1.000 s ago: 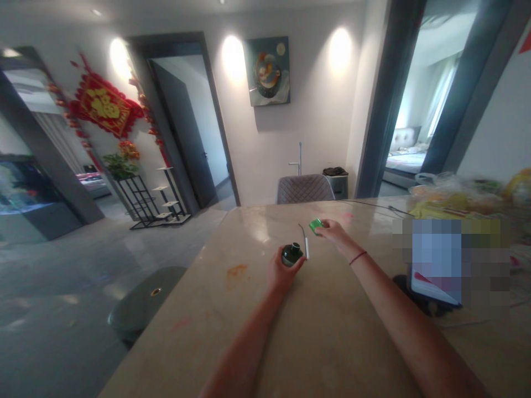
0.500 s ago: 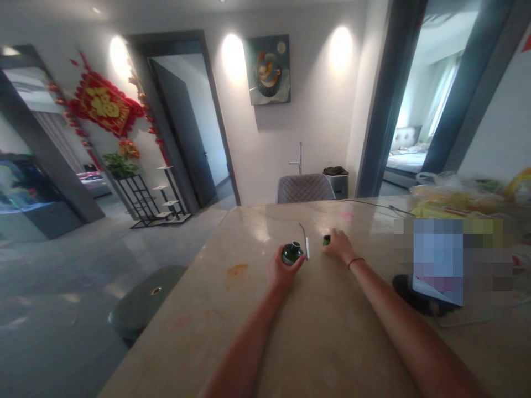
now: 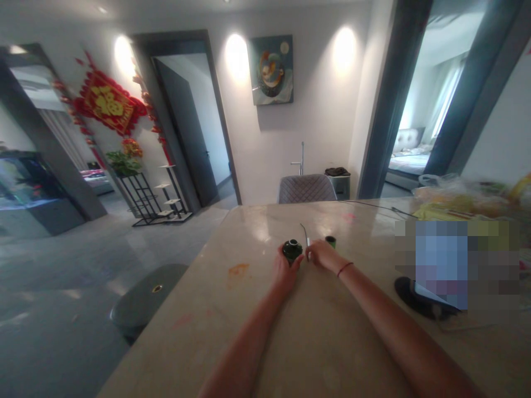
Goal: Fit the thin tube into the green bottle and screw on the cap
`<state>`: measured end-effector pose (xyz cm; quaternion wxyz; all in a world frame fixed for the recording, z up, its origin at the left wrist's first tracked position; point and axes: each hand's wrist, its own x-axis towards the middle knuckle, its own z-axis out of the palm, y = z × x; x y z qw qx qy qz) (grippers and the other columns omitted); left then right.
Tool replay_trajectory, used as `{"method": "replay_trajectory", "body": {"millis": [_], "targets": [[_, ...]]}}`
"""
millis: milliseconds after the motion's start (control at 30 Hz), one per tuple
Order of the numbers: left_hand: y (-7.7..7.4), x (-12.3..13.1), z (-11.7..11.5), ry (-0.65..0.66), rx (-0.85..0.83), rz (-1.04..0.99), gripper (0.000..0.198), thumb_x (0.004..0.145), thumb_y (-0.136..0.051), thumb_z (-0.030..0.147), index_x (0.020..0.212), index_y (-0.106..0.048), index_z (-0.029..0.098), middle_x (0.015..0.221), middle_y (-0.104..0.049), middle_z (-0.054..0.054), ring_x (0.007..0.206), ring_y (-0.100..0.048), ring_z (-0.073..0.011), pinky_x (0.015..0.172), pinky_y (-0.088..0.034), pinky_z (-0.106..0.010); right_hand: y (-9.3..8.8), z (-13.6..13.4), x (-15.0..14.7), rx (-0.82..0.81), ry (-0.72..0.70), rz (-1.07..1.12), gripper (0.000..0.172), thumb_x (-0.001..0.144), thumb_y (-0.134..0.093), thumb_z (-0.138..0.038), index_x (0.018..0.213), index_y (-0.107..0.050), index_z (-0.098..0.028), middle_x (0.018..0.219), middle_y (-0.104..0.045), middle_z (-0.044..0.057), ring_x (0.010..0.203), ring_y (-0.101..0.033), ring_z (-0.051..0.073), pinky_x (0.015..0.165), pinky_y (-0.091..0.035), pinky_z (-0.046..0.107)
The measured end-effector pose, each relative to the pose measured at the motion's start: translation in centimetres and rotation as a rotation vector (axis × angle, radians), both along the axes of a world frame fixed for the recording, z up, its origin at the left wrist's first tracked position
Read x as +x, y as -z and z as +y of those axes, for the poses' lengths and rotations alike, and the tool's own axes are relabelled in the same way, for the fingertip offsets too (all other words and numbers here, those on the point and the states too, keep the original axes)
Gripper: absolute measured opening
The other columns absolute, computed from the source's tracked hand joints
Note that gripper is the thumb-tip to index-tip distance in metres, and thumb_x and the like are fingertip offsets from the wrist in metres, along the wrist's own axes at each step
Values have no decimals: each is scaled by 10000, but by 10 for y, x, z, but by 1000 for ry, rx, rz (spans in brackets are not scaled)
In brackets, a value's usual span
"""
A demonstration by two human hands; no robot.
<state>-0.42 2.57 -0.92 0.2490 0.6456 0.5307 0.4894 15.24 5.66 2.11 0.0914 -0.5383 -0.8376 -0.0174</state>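
My left hand (image 3: 286, 266) is wrapped round a small, squat dark green bottle (image 3: 292, 251) with a narrow, pale-rimmed mouth, upright on the table. Just to its right, my right hand (image 3: 322, 255) has its fingers closed on a thin stick (image 3: 308, 241) with a white section. A dark, slightly bent thin end (image 3: 303, 228) of the stick points away from me. Behind the right hand stands a small green cylinder (image 3: 331, 241) with a dark top, probably a cap. The right fingertips partly cover the stick.
The stone-topped table (image 3: 249, 298) has an orange stain. At right are a phone or tablet (image 3: 442, 293) on a black round stand, a blurred-out patch and plastic bags (image 3: 464, 193). A quilted chair (image 3: 307, 189) stands at the far edge, a green stool (image 3: 145, 296) at left.
My right hand has let go of the small green cylinder, moved left and closed on the thin stick. The left hand still holds the bottle in about the same place.
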Motion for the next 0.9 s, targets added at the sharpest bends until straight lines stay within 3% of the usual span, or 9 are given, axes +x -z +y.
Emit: {"method": "replay_trajectory", "body": {"millis": [133, 333, 500, 600, 700, 833, 900], "targets": [[2, -1, 3, 10, -52, -33, 593, 737, -560, 362, 1230, -318, 139, 1199, -497, -148, 1146, -448, -240, 966, -330, -409, -2, -4, 0, -10, 20, -26, 245, 768, -480, -129, 842, -703, -198, 834, -670, 85, 820, -604, 183, 716, -404, 248], [3, -1, 4, 86, -59, 52, 712, 637, -660, 259, 1256, -320, 170, 1146, -546, -128, 1063, -510, -251, 906, -393, -405, -1, -2, -3, 79, 23, -161, 205, 811, -490, -175, 821, -687, -121, 843, -636, 132, 878, -576, 220, 736, -409, 275], [4, -2, 5, 54, -27, 81, 718, 614, -682, 273, 1251, -364, 183, 1125, -560, -107, 1044, -517, -246, 897, -399, -394, 3, 0, -3, 67, -10, -138, 188, 820, -492, -174, 829, -673, -121, 865, -612, 126, 889, -561, 211, 749, -405, 270], [3, -4, 5, 26, 8, 119, 718, 612, -686, 307, 1255, -384, 197, 1148, -546, -99, 1073, -495, -242, 911, -383, -381, -4, -1, -1, 103, -37, -61, 192, 828, -475, -166, 808, -662, -124, 849, -611, 117, 870, -558, 201, 773, -404, 285], [1, -5, 5, 9, -14, 145, 722, 605, -693, 321, 1256, -398, 210, 1127, -559, -92, 1033, -516, -234, 891, -391, -373, -20, -4, 2, 232, -72, 185, 183, 836, -462, -184, 817, -640, -145, 855, -619, 94, 883, -547, 188, 819, -402, 305], [0, -5, 5, 14, -41, 113, 719, 595, -704, 324, 1246, -418, 222, 1082, -586, -83, 980, -543, -221, 852, -409, -359, -46, -8, 2, 457, -18, 827, 173, 827, -475, -273, 880, -590, -155, 878, -632, 80, 857, -571, 171, 815, -441, 321], [1, -5, 5, 21, -42, 108, 712, 595, -706, 321, 1243, -425, 225, 1062, -596, -80, 953, -555, -213, 833, -418, -354, -57, -11, -1, 469, -20, 1107, 217, 812, -490, -339, 893, -568, -154, 875, -636, 76, 825, -593, 163, 779, -470, 310]]}}
